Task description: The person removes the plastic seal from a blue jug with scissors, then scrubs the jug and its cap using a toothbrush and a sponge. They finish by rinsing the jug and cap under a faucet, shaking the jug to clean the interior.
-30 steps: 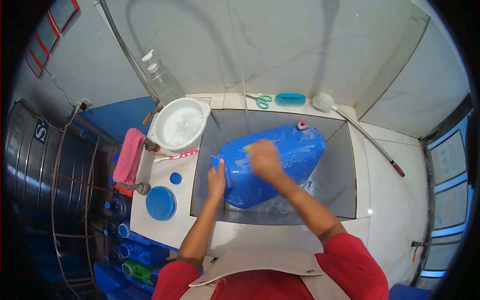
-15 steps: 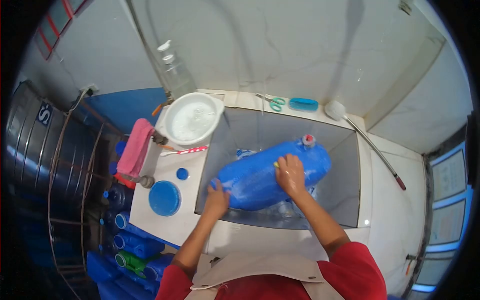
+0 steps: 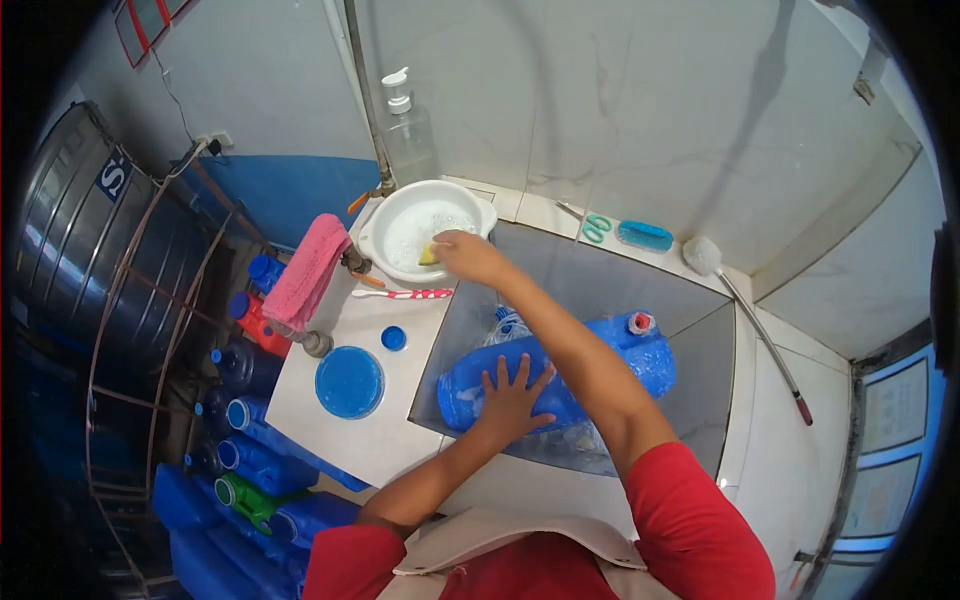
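Pale grey-veined tile walls [image 3: 660,110] rise in front of me and to my right.
I face a white-tiled counter [image 3: 385,430]. On my left: a white wall socket [image 3: 219,139], a blue wall panel [image 3: 300,195], a rusty metal frame [image 3: 232,208] and a shiny ribbed tank [image 3: 70,225]. Far right, bright blue-edged panels [image 3: 885,500].

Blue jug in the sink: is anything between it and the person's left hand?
No, nothing that I can see: the left hand lies spread out right on the blue jug.
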`<act>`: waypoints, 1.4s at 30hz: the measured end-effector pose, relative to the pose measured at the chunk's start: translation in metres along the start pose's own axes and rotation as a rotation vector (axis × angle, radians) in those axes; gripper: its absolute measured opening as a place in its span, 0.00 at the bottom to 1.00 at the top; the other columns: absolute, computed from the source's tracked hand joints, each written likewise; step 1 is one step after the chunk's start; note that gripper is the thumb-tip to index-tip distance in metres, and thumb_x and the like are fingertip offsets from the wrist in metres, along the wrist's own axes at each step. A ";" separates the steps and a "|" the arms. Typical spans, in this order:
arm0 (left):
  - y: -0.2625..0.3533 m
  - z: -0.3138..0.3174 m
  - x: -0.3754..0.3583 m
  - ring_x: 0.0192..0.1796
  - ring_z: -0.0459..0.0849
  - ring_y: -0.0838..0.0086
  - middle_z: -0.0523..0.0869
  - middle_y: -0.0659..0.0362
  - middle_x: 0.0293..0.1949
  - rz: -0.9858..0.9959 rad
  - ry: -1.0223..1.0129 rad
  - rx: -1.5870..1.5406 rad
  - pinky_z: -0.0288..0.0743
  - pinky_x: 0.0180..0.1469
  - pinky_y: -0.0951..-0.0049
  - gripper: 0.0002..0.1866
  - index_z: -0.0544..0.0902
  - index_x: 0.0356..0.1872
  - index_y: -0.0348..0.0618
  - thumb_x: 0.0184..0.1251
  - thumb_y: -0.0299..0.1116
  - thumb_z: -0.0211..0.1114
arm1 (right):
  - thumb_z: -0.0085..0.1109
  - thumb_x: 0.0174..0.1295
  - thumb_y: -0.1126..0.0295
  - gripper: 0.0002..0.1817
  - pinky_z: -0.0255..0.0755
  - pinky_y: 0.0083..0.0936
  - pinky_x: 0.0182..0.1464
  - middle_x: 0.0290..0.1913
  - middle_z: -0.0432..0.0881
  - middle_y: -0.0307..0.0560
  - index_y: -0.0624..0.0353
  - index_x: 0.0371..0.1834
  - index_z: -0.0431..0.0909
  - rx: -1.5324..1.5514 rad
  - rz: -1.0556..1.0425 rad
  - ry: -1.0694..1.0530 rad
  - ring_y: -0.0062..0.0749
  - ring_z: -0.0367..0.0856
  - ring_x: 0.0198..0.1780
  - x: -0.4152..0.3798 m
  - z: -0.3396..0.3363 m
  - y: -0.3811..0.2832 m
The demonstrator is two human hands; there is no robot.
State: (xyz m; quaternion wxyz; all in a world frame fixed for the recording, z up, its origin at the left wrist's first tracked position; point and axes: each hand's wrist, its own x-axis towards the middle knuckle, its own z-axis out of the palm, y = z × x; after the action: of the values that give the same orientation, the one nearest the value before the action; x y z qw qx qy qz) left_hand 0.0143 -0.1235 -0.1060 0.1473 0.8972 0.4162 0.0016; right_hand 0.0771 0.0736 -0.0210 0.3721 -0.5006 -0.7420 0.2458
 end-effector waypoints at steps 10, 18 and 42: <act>-0.016 -0.029 -0.011 0.59 0.66 0.41 0.70 0.41 0.56 0.098 -0.100 -0.250 0.65 0.55 0.45 0.28 0.69 0.58 0.48 0.60 0.51 0.57 | 0.43 0.64 0.69 0.09 0.61 0.17 0.17 0.22 0.73 0.43 0.58 0.27 0.68 1.306 0.833 0.281 0.23 0.67 0.17 -0.063 -0.110 0.081; -0.137 -0.051 0.000 0.48 0.74 0.50 0.77 0.42 0.41 -0.333 0.575 0.265 0.68 0.52 0.58 0.14 0.75 0.40 0.31 0.47 0.19 0.54 | 0.47 0.66 0.64 0.14 0.47 0.15 0.10 0.17 0.66 0.37 0.54 0.22 0.63 1.301 0.797 0.161 0.16 0.53 0.12 -0.052 -0.100 0.088; -0.025 -0.073 0.198 0.27 0.79 0.80 0.81 0.59 0.27 -0.170 0.216 -1.385 0.75 0.29 0.79 0.10 0.78 0.39 0.34 0.67 0.32 0.54 | 0.53 0.54 0.72 0.08 0.76 0.42 0.43 0.43 0.76 0.59 0.63 0.33 0.78 -0.759 0.540 0.365 0.51 0.80 0.41 -0.047 -0.105 0.196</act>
State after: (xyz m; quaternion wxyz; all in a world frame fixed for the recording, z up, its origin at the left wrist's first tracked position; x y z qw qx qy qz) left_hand 0.1161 0.0592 -0.0661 0.6419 0.5565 0.4003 0.3436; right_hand 0.2809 0.1035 -0.1170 0.2106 -0.8096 -0.5459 -0.0454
